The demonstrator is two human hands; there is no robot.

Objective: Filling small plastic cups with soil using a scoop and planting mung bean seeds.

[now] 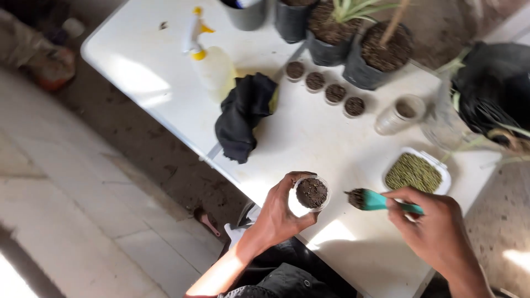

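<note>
My left hand (pixel 279 212) grips a small clear cup (pixel 310 194) filled with dark soil, held over the near edge of the white table (pixel 309 138). My right hand (pixel 428 221) holds a small teal scoop (pixel 371 200) with soil on its tip, just right of the cup and apart from it. A white tray of green seeds (pixel 415 173) lies on the table right behind my right hand.
Several small soil-filled cups (pixel 324 87) stand in a row mid-table, with a clear jar (pixel 398 114) to their right. A black cloth (pixel 243 116) and a spray bottle (pixel 210 60) lie at the left. Black grow bags with plants (pixel 381 52) line the far edge.
</note>
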